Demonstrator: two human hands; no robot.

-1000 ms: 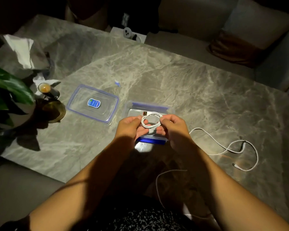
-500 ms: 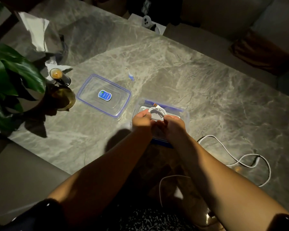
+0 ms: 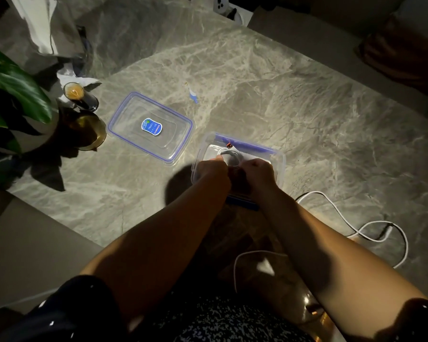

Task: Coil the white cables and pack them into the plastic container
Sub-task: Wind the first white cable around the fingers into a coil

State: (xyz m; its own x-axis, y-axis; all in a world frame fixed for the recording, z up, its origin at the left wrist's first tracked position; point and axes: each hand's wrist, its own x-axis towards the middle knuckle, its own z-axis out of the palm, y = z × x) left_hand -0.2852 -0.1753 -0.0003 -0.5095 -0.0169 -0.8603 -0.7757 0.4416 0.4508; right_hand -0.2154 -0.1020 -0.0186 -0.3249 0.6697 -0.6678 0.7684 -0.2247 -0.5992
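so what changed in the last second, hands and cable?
Both hands lowered the coiled cable from above the container down into it, toward its far side. The left hand and the right hand still grip the coil, and nothing was let go. Unchanged: the lid lies left of the container, and the loose white cable lies uncoiled to its right.

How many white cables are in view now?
3 at most: coiled cable in the container, loose cable right of it, cable loop by the lap, maybe part of the loose one.
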